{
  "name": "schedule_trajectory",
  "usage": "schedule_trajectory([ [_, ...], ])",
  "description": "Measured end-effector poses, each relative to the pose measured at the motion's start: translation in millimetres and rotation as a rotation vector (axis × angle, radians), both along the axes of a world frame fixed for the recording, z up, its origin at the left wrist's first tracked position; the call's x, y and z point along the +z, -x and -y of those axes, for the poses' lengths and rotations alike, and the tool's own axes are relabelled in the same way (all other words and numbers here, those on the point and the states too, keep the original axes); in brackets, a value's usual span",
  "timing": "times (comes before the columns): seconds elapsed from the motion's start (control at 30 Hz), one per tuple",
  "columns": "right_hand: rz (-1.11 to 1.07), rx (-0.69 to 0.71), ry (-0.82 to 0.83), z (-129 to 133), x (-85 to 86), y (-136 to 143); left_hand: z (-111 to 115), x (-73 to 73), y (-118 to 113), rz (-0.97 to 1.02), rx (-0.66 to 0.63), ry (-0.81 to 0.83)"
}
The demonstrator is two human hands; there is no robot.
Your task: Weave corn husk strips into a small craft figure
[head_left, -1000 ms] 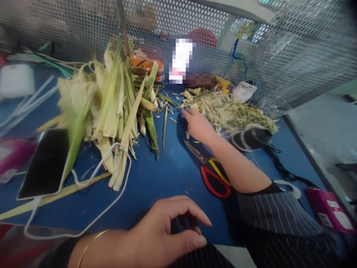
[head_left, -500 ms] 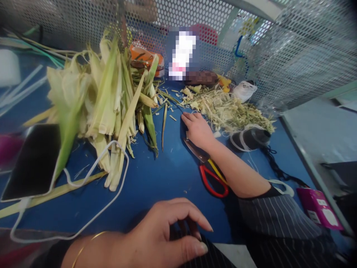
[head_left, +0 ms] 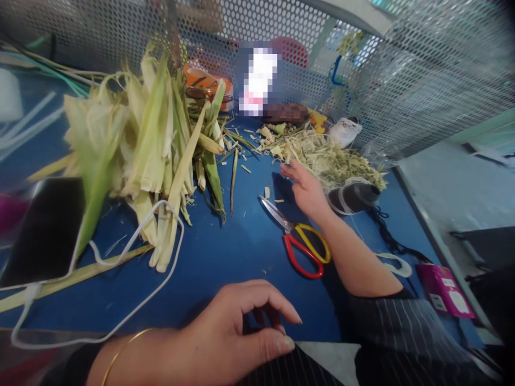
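Fig.: R hand [head_left: 308,190], fingers extended, empty, near scraps [head_left: 333,158]; L hand [head_left: 237,335] half-curled, w/o load. Poss. nick from scissors [head_left: 287,225] tip, via careless sweep across counter [head_left: 225,257].

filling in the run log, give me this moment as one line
left hand: half-curled, nothing visible held | right hand: open, near shredded plant pile | scissors: on blue table, in neither hand

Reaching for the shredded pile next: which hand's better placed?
Right, likely. The right hand looks empty, close to the shredded pile. The left hand is by the near edge of the table, with the scissors between it and the pile.
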State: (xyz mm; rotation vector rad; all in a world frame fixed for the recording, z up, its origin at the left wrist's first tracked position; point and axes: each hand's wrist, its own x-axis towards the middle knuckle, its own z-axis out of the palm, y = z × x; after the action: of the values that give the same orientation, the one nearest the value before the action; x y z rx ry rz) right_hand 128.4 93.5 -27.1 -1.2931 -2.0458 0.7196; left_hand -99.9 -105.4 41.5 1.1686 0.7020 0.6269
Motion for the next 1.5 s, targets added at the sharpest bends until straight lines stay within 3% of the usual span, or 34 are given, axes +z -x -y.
schedule_trajectory([
  [0.13, -0.26, -0.076, 0.136, 4, -6.1, -4, 1, -1.8, 0, 0.014, 0.005, 0.006],
  [0.3, -0.547, -0.137, 0.267, 14, -0.5, 3, 1, -3.3, 1, 0.009, 0.011, 0.009],
  [0.6, -0.62, -0.169, 0.364, 19, 9.9, 5, 0, -0.7, 1, 0.004, 0.023, 0.018],
  [0.73, -0.66, -0.244, 0.31, 17, 9.7, 4, 0, 0.4, 0, -0.007, 0.024, 0.028],
  [0.87, -0.582, -0.451, 0.078, 15, 14.5, -1, 0, -1.0, 0, -0.015, 0.014, 0.015],
  [1.03, -0.427, -0.316, -0.19, 17, 29.3, -14, -1, -2.6, -1, -0.013, 0.02, 0.002],
  [1.3, -0.315, -0.302, -0.144, 32, 36.0, -32, -2, -1.7, -2, -0.081, -0.062, -0.075],
  [1.5, -0.1, -0.341, -0.081, 65, 45.0, -38, 0, -6.0, -5, -0.102, -0.192, -0.191],
])
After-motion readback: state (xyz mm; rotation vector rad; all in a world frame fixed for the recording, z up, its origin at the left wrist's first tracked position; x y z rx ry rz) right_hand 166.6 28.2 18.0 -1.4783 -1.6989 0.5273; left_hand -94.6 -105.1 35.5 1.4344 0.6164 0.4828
